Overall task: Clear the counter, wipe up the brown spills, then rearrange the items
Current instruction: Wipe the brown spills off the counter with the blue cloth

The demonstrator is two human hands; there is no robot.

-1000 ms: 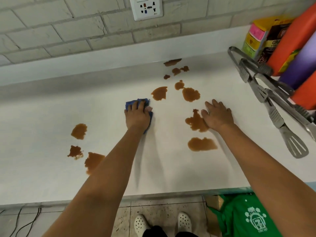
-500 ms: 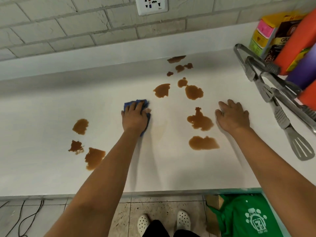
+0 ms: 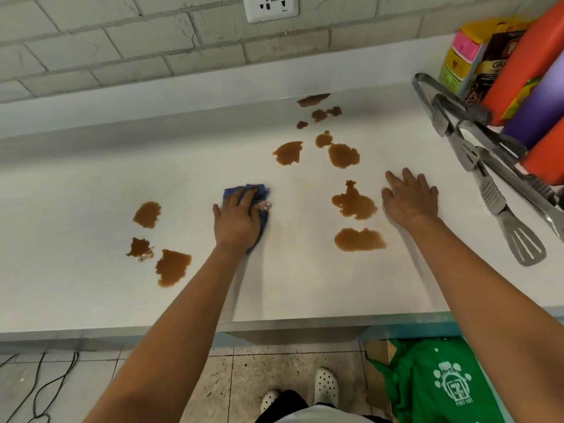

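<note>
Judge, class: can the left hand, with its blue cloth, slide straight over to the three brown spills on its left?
Probably yes. The left hand presses the blue cloth flat on the counter, and only bare surface lies between it and the three brown spills.

The scene is being viewed by one head-worn camera, angled forward and down, close over the counter (image 3: 91,184), with the floor (image 3: 274,370) being caught below.

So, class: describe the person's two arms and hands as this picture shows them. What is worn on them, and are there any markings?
Both forearms are bare as far as the frame shows: no sleeve, glove, watch or bracelet appears. The left hand and right hand show no rings or markings that can be made out. Fingernails look short and unpainted, though the picture is too soft to be sure.
</note>
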